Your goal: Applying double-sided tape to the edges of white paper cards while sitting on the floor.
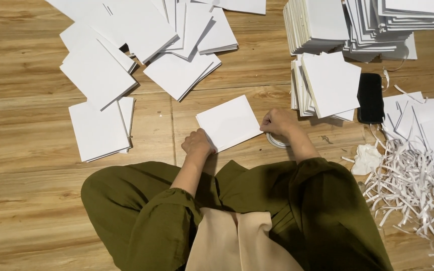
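Observation:
A white folded paper piece [228, 122] lies on the wooden floor [21, 75] in front of my knees. My left hand [197, 143] presses on its near left corner with fingers curled. At its right edge my right hand [276, 123] pinches the paper. Just under the right hand a white tape roll [276, 142] peeks out. I sit cross-legged in olive green clothes.
Loose white folded pieces [141, 45] are spread at the back left. Tall stacks [357, 25] and a smaller stack [327, 85] stand at the back right, beside a black phone [370, 98]. White paper strips [408, 180] and crumpled tissue [366, 158] are heaped at the right.

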